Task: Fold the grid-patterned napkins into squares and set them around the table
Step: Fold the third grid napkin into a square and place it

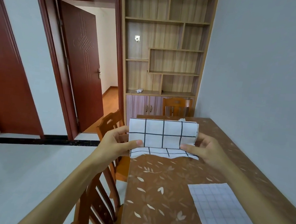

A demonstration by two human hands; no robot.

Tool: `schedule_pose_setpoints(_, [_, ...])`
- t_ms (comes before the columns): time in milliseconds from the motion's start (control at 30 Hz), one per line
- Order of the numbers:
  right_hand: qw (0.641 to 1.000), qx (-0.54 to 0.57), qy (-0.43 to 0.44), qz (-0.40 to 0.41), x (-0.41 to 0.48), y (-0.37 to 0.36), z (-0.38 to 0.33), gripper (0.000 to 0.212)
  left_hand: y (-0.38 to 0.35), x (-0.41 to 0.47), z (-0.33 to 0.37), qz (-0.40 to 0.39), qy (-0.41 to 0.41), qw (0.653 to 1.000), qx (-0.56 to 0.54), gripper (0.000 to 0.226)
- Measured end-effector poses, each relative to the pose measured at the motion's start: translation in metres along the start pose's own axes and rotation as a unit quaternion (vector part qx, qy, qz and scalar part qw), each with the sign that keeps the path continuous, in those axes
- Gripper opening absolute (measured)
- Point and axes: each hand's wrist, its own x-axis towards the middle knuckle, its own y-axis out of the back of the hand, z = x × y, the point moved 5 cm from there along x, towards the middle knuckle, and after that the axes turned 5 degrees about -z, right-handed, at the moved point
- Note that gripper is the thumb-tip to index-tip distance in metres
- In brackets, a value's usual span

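Note:
A white napkin with a black grid [163, 135] is held up over the brown leaf-patterned table [155, 194], folded over at its top edge, its lower layer hanging toward the tabletop. My left hand [117, 143] pinches the napkin's left edge between thumb and fingers. My right hand [205, 150] pinches its right edge the same way. A second cloth with a faint grid [224, 215] lies flat on the table at the near right, partly under my right forearm.
Wooden chairs stand along the table's left side [102, 197] and at its far end [176, 106]. A tall wooden shelf unit [165, 41] stands behind the table. A grey wall runs along the right; an open door [80, 60] is at the left.

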Motion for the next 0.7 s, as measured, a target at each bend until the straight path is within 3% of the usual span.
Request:
schedule_pose_setpoints(133, [1.000,0.005,0.018,0.000,-0.002,0.004,-0.001,0.032,-0.003,0.000,-0.002,-0.033,0.005,0.990,-0.135,0.022])
schedule_pose_setpoints(267, [0.999,-0.004,0.035,-0.016,-0.003,0.004,-0.004,0.040,-0.010,-0.002,-0.001,-0.103,0.046,0.964,-0.241,0.045])
schedule_pose_setpoints(333, [0.999,0.002,0.039,-0.024,-0.003,0.002,-0.005,0.046,-0.014,-0.001,-0.003,-0.102,0.065,0.971,-0.204,0.043])
schedule_pose_setpoints(400, [0.998,0.020,0.042,-0.036,-0.002,0.000,-0.007,0.049,-0.014,0.002,-0.007,-0.090,0.064,0.989,-0.099,0.029])
schedule_pose_setpoints(500, [0.993,0.075,0.039,-0.088,0.000,-0.006,-0.010,0.040,-0.025,0.002,-0.012,-0.169,0.083,0.982,-0.001,0.034])
schedule_pose_setpoints(600, [0.981,0.114,0.039,-0.154,0.000,-0.016,-0.014,0.032,-0.045,-0.002,-0.010,-0.237,0.105,0.965,0.034,0.032])
schedule_pose_setpoints(700, [0.980,0.099,0.037,-0.170,0.001,-0.025,-0.015,0.024,-0.061,-0.002,-0.008,-0.237,0.091,0.967,0.020,0.021])
